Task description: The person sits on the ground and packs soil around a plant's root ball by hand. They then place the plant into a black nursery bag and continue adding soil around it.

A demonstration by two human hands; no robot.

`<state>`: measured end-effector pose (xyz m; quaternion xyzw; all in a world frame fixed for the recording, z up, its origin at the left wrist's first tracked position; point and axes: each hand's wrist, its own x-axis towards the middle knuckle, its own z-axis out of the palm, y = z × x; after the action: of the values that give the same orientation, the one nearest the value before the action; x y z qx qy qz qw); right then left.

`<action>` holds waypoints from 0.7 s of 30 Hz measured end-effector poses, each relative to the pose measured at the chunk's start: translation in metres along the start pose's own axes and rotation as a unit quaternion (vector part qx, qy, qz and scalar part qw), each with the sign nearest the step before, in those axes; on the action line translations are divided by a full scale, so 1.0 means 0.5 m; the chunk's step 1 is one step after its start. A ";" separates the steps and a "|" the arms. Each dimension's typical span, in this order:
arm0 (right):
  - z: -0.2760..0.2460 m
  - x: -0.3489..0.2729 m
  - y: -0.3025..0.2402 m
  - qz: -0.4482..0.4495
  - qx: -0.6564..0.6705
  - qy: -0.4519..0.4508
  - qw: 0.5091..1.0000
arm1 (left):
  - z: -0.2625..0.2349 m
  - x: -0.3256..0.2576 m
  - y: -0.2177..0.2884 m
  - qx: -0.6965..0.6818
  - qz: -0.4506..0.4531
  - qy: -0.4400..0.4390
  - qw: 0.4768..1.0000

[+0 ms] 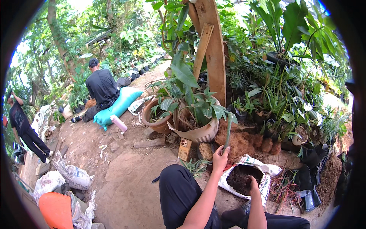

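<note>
The long green leaf (228,131) stands nearly upright in front of the brown coconut fibre heap (239,142), its lower end pinched in the fingers of the person's left hand (220,157), which is raised above the ground. Just to the right and lower, the right hand (252,184) reaches down into the open white sack of dark soil (244,179); its fingers are buried in the soil, so whether they are clenched or released cannot be told. The sack lies on the bare earth beside the person's black-trousered knee (177,189).

Behind the leaf sits a cream ribbed pot (202,133) with a leafy plant, and touching its left side a terracotta pot (154,118). A small tan box (185,149) stands on the ground below them. Wooden planks (211,45) lean up behind the pots.

Farther left, a person in black (101,89) sits beside a teal sack (118,105), and another person (23,128) stands at the far left edge.
</note>
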<state>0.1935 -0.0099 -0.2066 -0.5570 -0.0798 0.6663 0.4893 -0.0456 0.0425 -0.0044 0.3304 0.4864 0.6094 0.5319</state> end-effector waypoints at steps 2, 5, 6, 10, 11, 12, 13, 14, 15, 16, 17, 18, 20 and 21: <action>0.018 -0.015 -0.006 0.010 0.081 -0.002 0.997 | -0.002 0.007 -0.010 -0.002 0.015 0.000 1.000; 0.049 -0.047 -0.028 0.035 0.149 0.010 0.988 | -0.005 0.017 -0.018 0.001 0.031 -0.006 0.999; 0.055 -0.057 -0.038 0.051 0.164 -0.022 0.985 | -0.006 0.018 -0.020 0.001 0.031 -0.006 1.000; 0.056 -0.080 -0.063 0.104 0.265 -0.146 0.947 | -0.005 0.014 -0.021 0.004 -0.001 -0.001 1.000; 0.055 -0.080 -0.066 0.092 0.262 -0.149 0.949 | -0.003 0.014 -0.021 0.008 0.011 0.000 1.000; 0.054 -0.080 -0.070 0.091 0.268 -0.160 0.946 | -0.001 0.013 -0.021 0.011 0.012 -0.001 1.000; 0.052 -0.080 -0.070 0.097 0.283 -0.136 0.944 | 0.001 0.012 -0.022 0.015 -0.001 -0.003 1.000; 0.052 -0.079 -0.070 0.091 0.273 -0.155 0.945 | 0.004 0.012 -0.023 0.012 0.014 -0.005 1.000; 0.053 -0.078 -0.069 0.091 0.273 -0.140 0.947 | 0.007 0.011 -0.024 0.009 0.014 -0.008 1.000; 0.055 -0.078 -0.067 0.098 0.276 -0.104 0.950 | 0.009 0.010 -0.025 0.008 -0.006 -0.010 1.000; 0.058 -0.076 -0.066 0.091 0.262 -0.093 0.956 | 0.011 0.008 -0.026 0.008 0.013 -0.011 1.000; 0.061 -0.075 -0.065 0.090 0.251 -0.061 0.962 | 0.015 0.007 -0.026 0.009 0.011 -0.012 1.000; 0.064 -0.073 -0.060 0.081 0.245 -0.029 0.966 | 0.019 0.004 -0.026 0.014 0.004 -0.014 1.000; 0.062 -0.073 -0.057 0.067 0.232 -0.059 0.969 | 0.020 0.004 -0.026 0.020 -0.019 -0.016 0.999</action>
<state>0.1806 -0.0087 -0.1524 -0.3919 0.0853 0.7296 0.5539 -0.0327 0.0462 -0.0137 0.3416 0.4962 0.5834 0.5447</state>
